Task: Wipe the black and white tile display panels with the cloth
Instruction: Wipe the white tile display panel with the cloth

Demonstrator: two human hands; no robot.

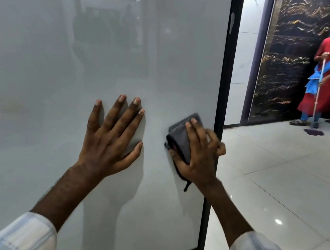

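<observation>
The white tile panel (85, 54) fills the left and centre of the frame, glossy enough to mirror the showroom lights, and is edged on the right by a black frame (224, 90). The left hand (109, 139) lies flat on it at centre, fingers straight and spread, holding nothing. Just to its right, the right hand (197, 155) presses a folded grey cloth (181, 135) against the panel beside the frame. Its forefinger lies along the top and its thumb hooks under the lower edge. The outer fingers are blurred, so they seem curled at the frame rather than flat.

The likeliest slip is the knuckles striking the frame's edge, since the cloth works so close to it. The bracing palm may leave fresh prints on the gloss and would need a pass of its own. A loose tail of cloth hangs below the wrist and could drag grit.

At upper right stands a black gold-veined panel (279, 66), apparently untouched. Beside it a person in red (329, 82) pushes a mop (313, 131), so the floor tiles (276, 189) may be wet.
</observation>
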